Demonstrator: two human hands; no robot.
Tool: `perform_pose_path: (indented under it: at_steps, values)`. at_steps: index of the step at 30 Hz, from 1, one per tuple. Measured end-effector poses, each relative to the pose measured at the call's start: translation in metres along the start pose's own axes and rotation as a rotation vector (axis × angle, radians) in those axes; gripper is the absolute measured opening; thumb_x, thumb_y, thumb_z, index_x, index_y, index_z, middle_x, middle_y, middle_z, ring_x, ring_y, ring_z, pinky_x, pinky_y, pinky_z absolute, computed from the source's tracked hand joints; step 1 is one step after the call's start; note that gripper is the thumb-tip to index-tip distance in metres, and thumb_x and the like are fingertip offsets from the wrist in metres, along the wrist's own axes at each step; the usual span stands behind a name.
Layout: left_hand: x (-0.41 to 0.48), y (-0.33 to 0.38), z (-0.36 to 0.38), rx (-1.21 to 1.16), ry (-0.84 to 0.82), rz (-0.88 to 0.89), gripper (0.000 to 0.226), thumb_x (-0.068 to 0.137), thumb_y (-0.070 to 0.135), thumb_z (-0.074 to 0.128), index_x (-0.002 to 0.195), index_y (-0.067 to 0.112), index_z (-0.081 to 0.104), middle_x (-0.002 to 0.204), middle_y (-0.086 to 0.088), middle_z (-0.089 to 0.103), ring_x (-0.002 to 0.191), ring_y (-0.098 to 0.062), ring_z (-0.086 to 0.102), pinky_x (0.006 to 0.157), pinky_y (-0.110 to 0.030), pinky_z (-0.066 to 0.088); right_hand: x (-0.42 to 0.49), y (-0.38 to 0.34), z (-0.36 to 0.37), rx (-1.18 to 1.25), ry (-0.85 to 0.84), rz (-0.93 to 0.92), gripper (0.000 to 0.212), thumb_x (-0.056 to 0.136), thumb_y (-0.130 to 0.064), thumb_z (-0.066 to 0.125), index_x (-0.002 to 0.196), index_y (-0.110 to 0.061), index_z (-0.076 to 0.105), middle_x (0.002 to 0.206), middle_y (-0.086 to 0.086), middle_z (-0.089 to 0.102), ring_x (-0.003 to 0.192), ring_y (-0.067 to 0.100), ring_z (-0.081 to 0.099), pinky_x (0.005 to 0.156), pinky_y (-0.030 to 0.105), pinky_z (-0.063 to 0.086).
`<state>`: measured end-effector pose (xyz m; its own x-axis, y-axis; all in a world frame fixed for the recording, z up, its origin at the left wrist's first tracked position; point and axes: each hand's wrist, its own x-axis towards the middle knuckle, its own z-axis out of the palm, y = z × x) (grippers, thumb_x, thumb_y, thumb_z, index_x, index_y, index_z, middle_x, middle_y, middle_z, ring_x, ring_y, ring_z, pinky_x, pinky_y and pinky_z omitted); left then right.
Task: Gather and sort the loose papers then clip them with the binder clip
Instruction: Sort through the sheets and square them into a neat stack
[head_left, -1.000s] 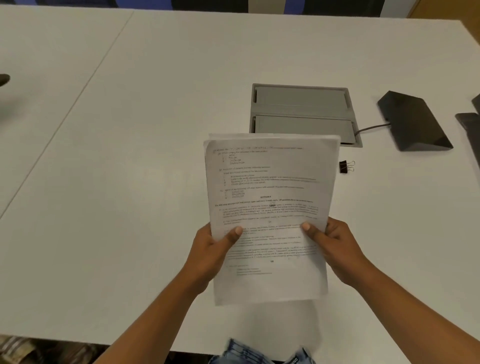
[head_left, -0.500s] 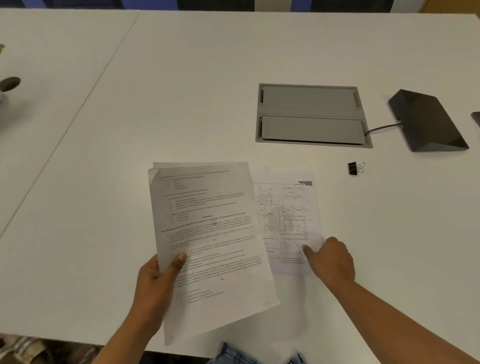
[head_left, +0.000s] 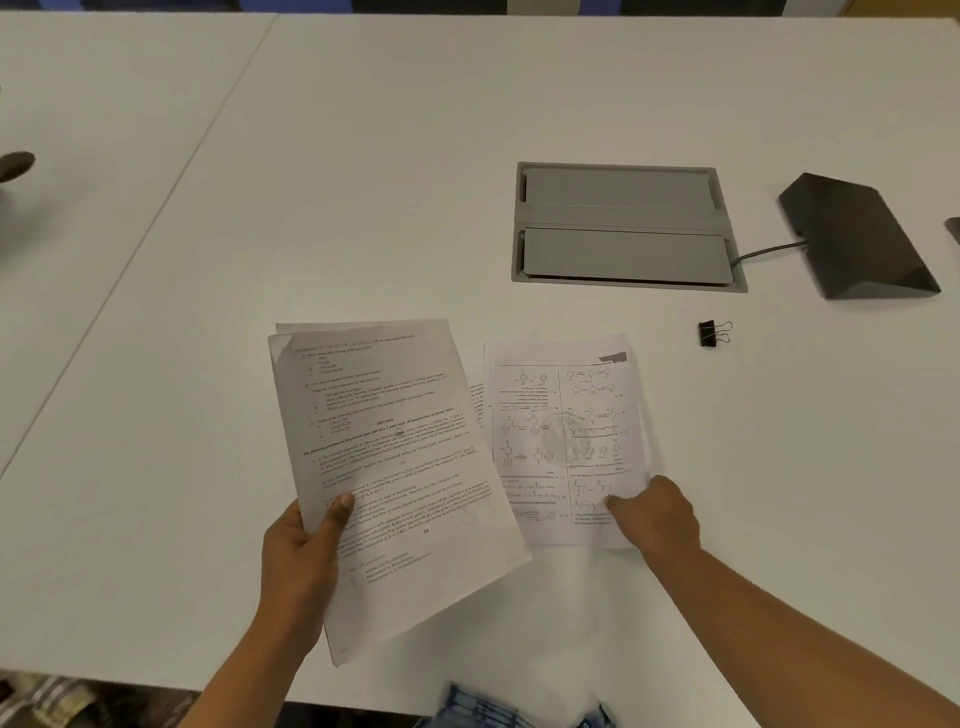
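Head view: at the far left edge we see a small dark object (head_left: 15, 165), too blurred to name, lying on the white table (head_left: 363, 182). Nearer the middle, our left hand (head_left: 301, 551) grips a sheaf of printed papers (head_left: 395, 467) at its left edge, thumb on top and fingers hidden beneath, so the sheaf is lifted off the table and tilted with its top leaning left. A second page peeks out behind its upper edge. Just to the right, partly under the sheaf's right edge, a sheet with chemical diagrams (head_left: 566, 436) lies flat on the table. Our right hand (head_left: 657, 514) rests on that sheet's lower right corner, one fingertip pressed on the print and the other fingers curled. We cannot tell whether they pinch the paper or only press it. The two hands are well apart. Beyond the sheet sits a grey hatch (head_left: 623, 223) set into the tabletop. The black binder clip (head_left: 712, 333) lies on the table to the right of the sheet's top corner, touched by neither hand. A cable (head_left: 763, 252) runs from the hatch to a black wedge-shaped device (head_left: 857, 234) at the far right.
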<state>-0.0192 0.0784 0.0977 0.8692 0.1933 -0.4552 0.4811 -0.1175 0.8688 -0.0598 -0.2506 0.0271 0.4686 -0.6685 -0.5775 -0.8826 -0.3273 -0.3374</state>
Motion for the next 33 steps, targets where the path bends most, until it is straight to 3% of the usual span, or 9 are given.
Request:
perform_pose_path:
  at_steps: [3, 5, 7, 12, 16, 20, 25, 28, 33]
  values:
    - [0.002, -0.001, 0.000, 0.014, 0.004, 0.001, 0.010, 0.094, 0.023, 0.062, 0.103, 0.021, 0.068, 0.096, 0.000, 0.075, 0.081, -0.028, 0.072, 0.064, -0.038, 0.058, 0.002, 0.011, -0.013, 0.032, 0.083, -0.069, 0.021, 0.086, -0.033, 0.064, 0.080, -0.013, 0.060, 0.083, 0.005, 0.067, 0.070, 0.026, 0.059, 0.060, 0.030, 0.041]
    - [0.003, -0.002, 0.002, 0.012, 0.009, -0.002, 0.012, 0.095, 0.023, 0.062, 0.105, 0.020, 0.068, 0.096, 0.000, 0.075, 0.082, -0.029, 0.072, 0.065, -0.038, 0.058, 0.004, 0.020, -0.022, 0.027, 0.146, -0.118, 0.034, 0.089, -0.031, 0.062, 0.064, -0.008, 0.055, 0.064, 0.006, 0.063, 0.058, 0.024, 0.056, 0.056, 0.031, 0.043]
    - [0.002, -0.003, 0.003, -0.001, 0.013, -0.007, 0.012, 0.095, 0.022, 0.062, 0.105, 0.019, 0.068, 0.096, 0.000, 0.075, 0.082, -0.028, 0.072, 0.064, -0.036, 0.057, 0.006, 0.028, -0.030, 0.038, 0.170, -0.166, 0.034, 0.091, -0.028, 0.061, 0.069, -0.002, 0.063, 0.066, 0.009, 0.067, 0.059, 0.025, 0.058, 0.059, 0.033, 0.048]
    - [0.001, -0.004, 0.007, -0.018, 0.001, -0.008, 0.013, 0.095, 0.021, 0.062, 0.106, 0.018, 0.068, 0.095, 0.000, 0.075, 0.081, -0.026, 0.072, 0.062, -0.033, 0.057, 0.011, 0.047, -0.050, 0.331, 0.130, -0.189, 0.023, 0.092, -0.019, 0.061, 0.111, -0.008, 0.071, 0.094, 0.009, 0.072, 0.084, 0.027, 0.066, 0.076, 0.043, 0.058]
    - [0.003, -0.008, 0.006, -0.014, -0.001, -0.005, 0.020, 0.095, 0.022, 0.062, 0.112, 0.014, 0.067, 0.100, -0.003, 0.075, 0.085, -0.028, 0.072, 0.065, -0.035, 0.058, -0.001, 0.056, -0.071, 0.686, 0.060, -0.125, 0.018, 0.094, -0.012, 0.059, 0.111, -0.011, 0.067, 0.088, 0.000, 0.068, 0.082, 0.022, 0.062, 0.065, 0.031, 0.052]
    - [0.002, -0.012, 0.008, -0.016, -0.028, -0.003, 0.022, 0.095, 0.023, 0.062, 0.115, 0.014, 0.066, 0.101, -0.003, 0.075, 0.086, -0.030, 0.073, 0.064, -0.036, 0.058, -0.019, 0.066, -0.086, 0.814, -0.051, -0.152, 0.019, 0.095, -0.016, 0.057, 0.110, -0.013, 0.068, 0.102, 0.003, 0.072, 0.094, 0.023, 0.064, 0.068, 0.031, 0.050]
    - [-0.006, -0.008, 0.025, -0.039, -0.119, 0.003, 0.015, 0.094, 0.023, 0.064, 0.107, 0.020, 0.070, 0.096, -0.002, 0.079, 0.081, -0.024, 0.076, 0.063, -0.033, 0.061, -0.049, 0.066, -0.088, 0.854, -0.205, -0.240, 0.020, 0.095, -0.019, 0.056, 0.108, -0.015, 0.070, 0.101, 0.002, 0.077, 0.092, 0.016, 0.073, 0.068, 0.024, 0.054]
    - [-0.011, 0.000, 0.042, -0.077, -0.204, -0.006, 0.015, 0.093, 0.021, 0.064, 0.107, 0.020, 0.070, 0.095, 0.000, 0.079, 0.083, -0.021, 0.076, 0.065, -0.032, 0.062, -0.061, 0.060, -0.083, 0.836, -0.265, -0.295, 0.023, 0.093, -0.020, 0.058, 0.110, -0.012, 0.070, 0.103, 0.005, 0.077, 0.096, 0.021, 0.073, 0.078, 0.031, 0.054]
    - [-0.023, 0.012, 0.071, -0.137, -0.297, -0.005, 0.024, 0.096, 0.023, 0.060, 0.119, 0.018, 0.065, 0.106, -0.004, 0.078, 0.095, -0.025, 0.075, 0.080, -0.046, 0.061, -0.074, 0.043, -0.074, 0.783, -0.316, -0.393, 0.038, 0.083, -0.039, 0.069, 0.113, -0.016, 0.069, 0.106, 0.001, 0.076, 0.099, 0.019, 0.072, 0.075, 0.023, 0.056]
